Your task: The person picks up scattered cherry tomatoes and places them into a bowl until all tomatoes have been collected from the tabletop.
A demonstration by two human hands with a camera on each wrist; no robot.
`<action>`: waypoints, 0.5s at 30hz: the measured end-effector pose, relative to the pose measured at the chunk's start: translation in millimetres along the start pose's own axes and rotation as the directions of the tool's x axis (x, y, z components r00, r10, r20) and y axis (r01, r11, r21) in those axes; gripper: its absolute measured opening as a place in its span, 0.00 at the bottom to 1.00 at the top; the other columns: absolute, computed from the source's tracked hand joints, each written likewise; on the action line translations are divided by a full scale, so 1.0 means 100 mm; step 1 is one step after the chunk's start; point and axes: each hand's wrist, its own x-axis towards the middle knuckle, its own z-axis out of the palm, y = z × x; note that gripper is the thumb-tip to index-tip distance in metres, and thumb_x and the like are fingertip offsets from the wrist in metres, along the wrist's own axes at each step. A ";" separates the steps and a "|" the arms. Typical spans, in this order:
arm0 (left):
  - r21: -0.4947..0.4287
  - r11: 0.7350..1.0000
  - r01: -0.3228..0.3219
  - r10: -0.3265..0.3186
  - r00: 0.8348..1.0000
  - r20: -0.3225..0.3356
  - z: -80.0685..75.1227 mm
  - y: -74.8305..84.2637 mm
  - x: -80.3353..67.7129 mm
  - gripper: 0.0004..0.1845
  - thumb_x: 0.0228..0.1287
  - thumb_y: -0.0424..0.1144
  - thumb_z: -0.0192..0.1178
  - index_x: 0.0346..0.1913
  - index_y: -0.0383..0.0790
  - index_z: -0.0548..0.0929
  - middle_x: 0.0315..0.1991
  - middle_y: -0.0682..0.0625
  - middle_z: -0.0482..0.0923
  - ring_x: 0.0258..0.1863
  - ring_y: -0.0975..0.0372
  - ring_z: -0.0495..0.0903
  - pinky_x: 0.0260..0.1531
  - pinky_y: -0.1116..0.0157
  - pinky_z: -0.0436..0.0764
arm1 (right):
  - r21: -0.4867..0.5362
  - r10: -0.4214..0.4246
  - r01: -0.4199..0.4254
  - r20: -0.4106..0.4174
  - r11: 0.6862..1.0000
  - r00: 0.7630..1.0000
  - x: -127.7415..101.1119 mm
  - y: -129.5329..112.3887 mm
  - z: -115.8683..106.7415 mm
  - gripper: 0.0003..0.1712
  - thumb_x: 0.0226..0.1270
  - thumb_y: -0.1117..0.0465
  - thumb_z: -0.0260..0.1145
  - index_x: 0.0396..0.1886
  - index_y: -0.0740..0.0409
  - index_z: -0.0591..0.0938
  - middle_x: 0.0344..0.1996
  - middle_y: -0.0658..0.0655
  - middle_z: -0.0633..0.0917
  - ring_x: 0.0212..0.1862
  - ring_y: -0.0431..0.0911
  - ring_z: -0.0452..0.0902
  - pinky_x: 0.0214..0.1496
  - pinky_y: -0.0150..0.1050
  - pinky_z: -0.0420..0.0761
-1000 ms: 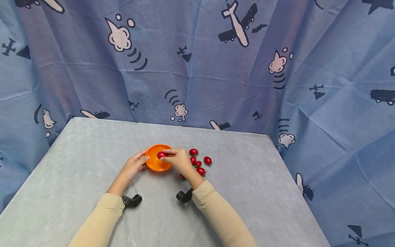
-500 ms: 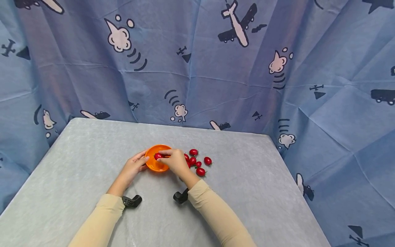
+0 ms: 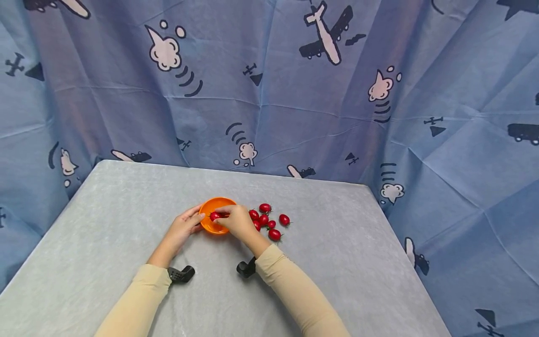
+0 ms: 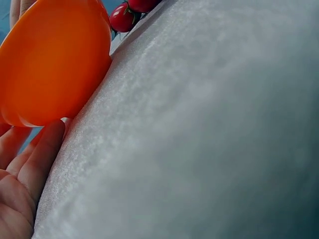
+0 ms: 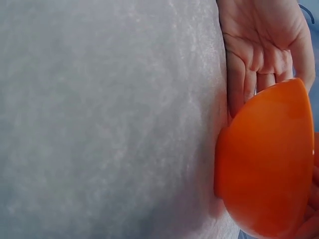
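Note:
An orange bowl (image 3: 216,202) stands on the cloth-covered table. My left hand (image 3: 183,227) holds its left side, thumb at the rim and fingers spread along the outer wall, as the left wrist view also shows below the bowl (image 4: 55,59). Inside the bowl, my right hand (image 3: 241,223) pinches a red cherry tomato (image 3: 214,216) between thumb and fingertips. From the right wrist, the bowl (image 5: 269,159) hides most of the right fingers (image 5: 313,199) and the tomato. Several more cherry tomatoes (image 3: 274,234) with green stems lie loose just right of the bowl.
The pale grey table (image 3: 362,262) extends around the bowl on all sides. Blue printed curtain (image 3: 278,117) hangs behind it and along the right. Black wrist-worn devices sit at the left wrist (image 3: 182,274) and right wrist (image 3: 246,268).
My right hand has shifted a little left and lower into the bowl, still pinching the tomato. Loose tomatoes formerly behind that hand now show. The left hand keeps its hold on the bowl.

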 end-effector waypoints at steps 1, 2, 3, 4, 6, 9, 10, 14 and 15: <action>0.000 1.000 -0.001 0.001 1.000 0.000 0.00 0.00 0.00 0.29 0.77 0.38 0.50 0.76 0.32 0.60 0.73 0.34 0.62 0.44 0.80 0.79 0.47 0.77 0.80 | -0.001 -0.002 0.002 0.001 1.000 1.000 0.00 0.00 0.00 0.17 0.60 0.59 0.75 0.49 0.57 0.89 0.47 0.55 0.90 0.54 0.50 0.82 0.50 0.33 0.84; 0.000 1.000 -0.001 0.001 1.000 0.000 0.00 -0.01 0.01 0.29 0.77 0.38 0.50 0.76 0.32 0.60 0.73 0.34 0.62 0.44 0.80 0.79 0.47 0.77 0.80 | -0.007 -0.002 0.002 0.001 1.000 1.000 0.00 -0.01 0.00 0.17 0.60 0.59 0.75 0.49 0.57 0.89 0.46 0.55 0.90 0.54 0.49 0.82 0.51 0.33 0.84; 0.001 1.000 -0.001 0.001 1.000 0.000 0.00 -0.01 0.01 0.29 0.77 0.38 0.50 0.76 0.32 0.60 0.73 0.34 0.62 0.44 0.81 0.79 0.47 0.77 0.80 | -0.011 -0.004 0.004 0.002 1.000 1.000 0.00 -0.01 0.00 0.17 0.60 0.59 0.75 0.49 0.58 0.89 0.46 0.55 0.90 0.54 0.49 0.82 0.52 0.34 0.84; 0.000 1.000 -0.002 0.002 1.000 -0.001 0.00 -0.01 0.01 0.29 0.77 0.38 0.50 0.76 0.32 0.60 0.74 0.34 0.62 0.44 0.81 0.79 0.47 0.78 0.80 | -0.021 -0.006 0.006 0.003 1.000 1.000 0.01 -0.01 0.00 0.17 0.60 0.59 0.75 0.49 0.58 0.89 0.46 0.55 0.90 0.53 0.49 0.82 0.53 0.36 0.84; -0.002 1.000 -0.001 0.001 1.000 -0.003 0.00 -0.02 0.02 0.29 0.77 0.38 0.50 0.76 0.32 0.60 0.74 0.34 0.62 0.44 0.81 0.79 0.47 0.78 0.80 | -0.052 -0.018 0.018 0.002 0.998 1.000 0.01 -0.01 0.01 0.17 0.60 0.58 0.75 0.49 0.58 0.89 0.45 0.55 0.90 0.54 0.49 0.83 0.62 0.41 0.80; -0.006 1.000 -0.008 0.008 1.000 -0.003 -0.01 -0.03 0.02 0.29 0.77 0.38 0.50 0.75 0.31 0.59 0.73 0.33 0.61 0.44 0.81 0.79 0.47 0.78 0.80 | -0.100 -0.032 0.033 0.004 0.994 0.999 0.02 -0.01 0.02 0.17 0.60 0.57 0.75 0.48 0.57 0.89 0.44 0.53 0.91 0.53 0.48 0.83 0.67 0.46 0.75; -0.006 1.000 -0.010 0.010 1.000 -0.004 0.00 -0.03 0.02 0.29 0.77 0.37 0.50 0.75 0.31 0.59 0.73 0.33 0.62 0.44 0.81 0.79 0.47 0.78 0.80 | -0.113 -0.035 0.035 0.003 0.993 0.999 0.02 0.00 0.02 0.17 0.60 0.57 0.75 0.48 0.56 0.89 0.44 0.53 0.91 0.54 0.48 0.83 0.68 0.47 0.73; -0.004 1.000 -0.012 0.012 1.000 -0.002 -0.01 -0.03 0.02 0.30 0.77 0.38 0.50 0.75 0.31 0.59 0.73 0.33 0.62 0.44 0.81 0.79 0.47 0.78 0.80 | -0.145 -0.038 0.039 0.006 0.989 0.999 0.03 0.00 0.03 0.17 0.60 0.56 0.74 0.49 0.55 0.89 0.45 0.52 0.91 0.54 0.48 0.83 0.68 0.47 0.73; -0.003 1.000 -0.010 0.010 1.000 -0.001 -0.01 -0.03 0.02 0.30 0.77 0.38 0.50 0.76 0.31 0.59 0.73 0.33 0.61 0.44 0.81 0.79 0.47 0.78 0.80 | -0.146 -0.039 0.040 0.007 0.989 0.999 0.03 0.00 0.03 0.17 0.61 0.57 0.74 0.48 0.56 0.89 0.45 0.53 0.91 0.54 0.48 0.83 0.67 0.46 0.74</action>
